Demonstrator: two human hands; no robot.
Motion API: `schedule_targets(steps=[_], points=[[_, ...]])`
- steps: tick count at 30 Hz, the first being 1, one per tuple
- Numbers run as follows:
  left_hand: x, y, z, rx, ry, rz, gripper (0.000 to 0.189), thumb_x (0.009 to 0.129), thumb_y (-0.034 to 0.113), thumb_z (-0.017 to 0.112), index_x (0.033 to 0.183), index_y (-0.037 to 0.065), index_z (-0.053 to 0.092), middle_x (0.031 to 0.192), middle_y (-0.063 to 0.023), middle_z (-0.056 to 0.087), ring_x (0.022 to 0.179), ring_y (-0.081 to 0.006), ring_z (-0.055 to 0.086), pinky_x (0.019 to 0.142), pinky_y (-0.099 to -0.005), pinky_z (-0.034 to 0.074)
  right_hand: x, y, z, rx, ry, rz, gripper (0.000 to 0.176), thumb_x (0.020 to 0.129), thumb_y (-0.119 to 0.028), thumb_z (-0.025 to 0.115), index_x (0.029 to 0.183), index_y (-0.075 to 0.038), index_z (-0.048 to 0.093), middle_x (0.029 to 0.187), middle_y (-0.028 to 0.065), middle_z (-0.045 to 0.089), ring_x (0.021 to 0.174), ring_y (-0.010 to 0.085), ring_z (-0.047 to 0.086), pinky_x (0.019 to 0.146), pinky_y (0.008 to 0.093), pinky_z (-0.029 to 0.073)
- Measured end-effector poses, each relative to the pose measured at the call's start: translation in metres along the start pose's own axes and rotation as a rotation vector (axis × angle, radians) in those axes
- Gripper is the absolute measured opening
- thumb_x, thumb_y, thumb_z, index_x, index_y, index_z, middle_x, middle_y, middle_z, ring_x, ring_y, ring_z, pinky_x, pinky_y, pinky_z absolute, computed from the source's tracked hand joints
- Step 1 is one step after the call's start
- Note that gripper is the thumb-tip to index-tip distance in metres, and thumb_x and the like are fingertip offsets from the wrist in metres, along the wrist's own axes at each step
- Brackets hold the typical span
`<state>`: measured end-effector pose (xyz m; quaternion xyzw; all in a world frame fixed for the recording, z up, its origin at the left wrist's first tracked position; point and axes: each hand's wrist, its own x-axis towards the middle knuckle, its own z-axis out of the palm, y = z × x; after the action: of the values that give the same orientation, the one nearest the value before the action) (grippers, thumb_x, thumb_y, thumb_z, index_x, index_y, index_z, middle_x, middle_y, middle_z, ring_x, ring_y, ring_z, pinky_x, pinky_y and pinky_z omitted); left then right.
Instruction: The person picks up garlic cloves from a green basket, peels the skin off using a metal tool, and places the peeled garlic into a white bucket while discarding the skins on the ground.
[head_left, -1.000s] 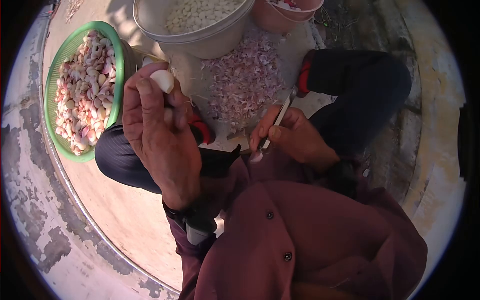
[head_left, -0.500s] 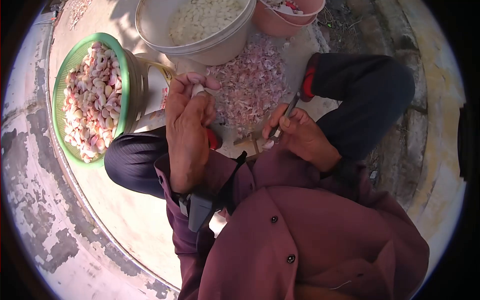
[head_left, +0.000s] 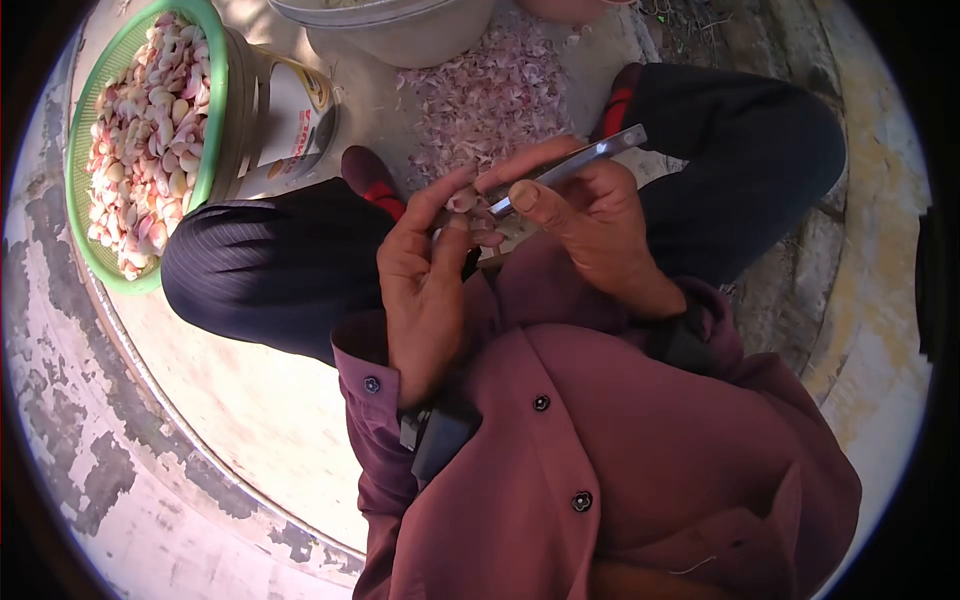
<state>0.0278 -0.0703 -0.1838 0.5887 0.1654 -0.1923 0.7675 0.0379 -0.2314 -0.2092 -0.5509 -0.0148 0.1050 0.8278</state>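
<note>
My left hand (head_left: 425,280) pinches a pinkish garlic clove (head_left: 463,200) between thumb and fingers, above my lap. Close beside it, my right hand (head_left: 610,235) grips a small metal knife (head_left: 605,150) between thumb and fingers. The knife slants down to the left, and its lower end is at the clove; whether it touches cannot be made out. Beyond the hands, a pile of papery garlic skins (head_left: 495,95) lies on the ground. To the left, a green basket (head_left: 218,100) holds many unpeeled garlic cloves (head_left: 150,140).
A white tub (head_left: 410,40) stands at the top, partly cut off, with a pink bucket (head_left: 570,8) at its right. Near the basket is a labelled pail (head_left: 300,120). My bent knees flank the hands. Rough stones (head_left: 790,270) lie at the right.
My hands have come together in front of me; the left moved down and right, and the knife swung to a flatter slant. The view has tilted, shifting the tub and basket upward.
</note>
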Motion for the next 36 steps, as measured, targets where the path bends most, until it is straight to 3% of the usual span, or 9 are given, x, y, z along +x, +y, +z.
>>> schedule_targets(steps=[2,4,7,14,16,19,26,32,36], points=[[-0.001,-0.002,0.000,0.069,0.004,0.074,0.029,0.093,-0.001,0.052,0.121,0.000,0.057,0.103,-0.0061,0.058,0.088,-0.0106,0.058,0.076,-0.0229,0.047,-0.001,0.002,0.004,0.035,0.038,0.017,0.017,0.092,-0.010,0.061,0.105,0.002,0.061,0.104,0.0124,0.065,0.100,0.0179,0.061,0.091,0.0319,0.048],[-0.002,-0.004,0.000,0.326,0.022,0.295,0.031,0.088,-0.007,0.055,0.117,-0.001,0.060,0.105,-0.0079,0.058,0.089,-0.0120,0.058,0.074,-0.0231,0.047,-0.001,0.001,0.004,0.044,0.027,-0.016,0.017,0.092,-0.009,0.061,0.105,0.002,0.060,0.104,0.0125,0.065,0.098,0.0168,0.062,0.090,0.0301,0.048],[-0.006,-0.005,0.005,0.463,0.056,0.402,0.035,0.088,-0.008,0.055,0.122,0.002,0.059,0.112,-0.0067,0.055,0.085,-0.0076,0.055,0.065,-0.0196,0.046,-0.003,-0.007,0.007,0.076,0.067,0.056,0.018,0.092,-0.010,0.061,0.105,0.002,0.060,0.102,0.0114,0.066,0.095,0.0146,0.063,0.089,0.0279,0.049],[-0.012,0.007,0.018,0.719,0.167,0.472,0.033,0.085,-0.009,0.057,0.115,0.001,0.063,0.107,-0.0061,0.057,0.079,-0.0072,0.054,0.061,-0.0193,0.043,-0.007,-0.011,0.010,0.040,0.114,0.033,0.017,0.093,-0.011,0.060,0.104,0.001,0.060,0.099,0.0103,0.067,0.091,0.0115,0.063,0.084,0.0247,0.050],[-0.010,0.005,0.016,0.795,0.146,0.591,0.032,0.085,-0.009,0.058,0.114,0.000,0.064,0.106,-0.0062,0.058,0.079,-0.0073,0.055,0.061,-0.0186,0.044,-0.007,-0.011,0.009,-0.024,0.107,0.002,0.017,0.095,-0.014,0.058,0.104,0.000,0.059,0.100,0.0110,0.066,0.089,0.0125,0.064,0.082,0.0252,0.052],[-0.011,0.007,0.021,0.619,0.135,0.503,0.031,0.085,-0.008,0.058,0.115,0.000,0.063,0.105,-0.0067,0.058,0.080,-0.0078,0.056,0.061,-0.0180,0.044,-0.007,-0.013,0.008,0.187,0.164,0.093,0.018,0.097,-0.017,0.054,0.105,-0.001,0.059,0.101,0.0112,0.066,0.090,0.0142,0.064,0.080,0.0271,0.053],[-0.008,-0.007,0.020,0.555,0.157,0.513,0.029,0.087,-0.007,0.058,0.115,0.000,0.063,0.104,-0.0071,0.057,0.082,-0.0091,0.057,0.063,-0.0188,0.046,-0.010,-0.010,0.007,0.248,0.191,0.145,0.017,0.098,-0.018,0.052,0.105,-0.004,0.058,0.102,0.0111,0.065,0.093,0.0158,0.064,0.081,0.0299,0.055],[-0.007,-0.007,0.020,0.775,0.182,0.700,0.028,0.087,-0.006,0.059,0.114,0.001,0.064,0.102,-0.0062,0.058,0.082,-0.0089,0.056,0.061,-0.0194,0.044,-0.012,-0.012,0.003,0.357,0.203,0.243,0.017,0.098,-0.019,0.053,0.106,-0.005,0.059,0.102,0.0104,0.065,0.090,0.0162,0.065,0.082,0.0308,0.054],[-0.003,-0.014,0.017,0.405,0.111,0.499,0.022,0.090,0.002,0.059,0.112,0.000,0.064,0.098,-0.0030,0.057,0.077,-0.0062,0.051,0.063,-0.0197,0.041,-0.011,-0.007,-0.003,0.622,0.165,0.381,0.016,0.097,-0.018,0.054,0.105,-0.006,0.060,0.100,0.0094,0.066,0.090,0.0149,0.066,0.080,0.0297,0.054]])
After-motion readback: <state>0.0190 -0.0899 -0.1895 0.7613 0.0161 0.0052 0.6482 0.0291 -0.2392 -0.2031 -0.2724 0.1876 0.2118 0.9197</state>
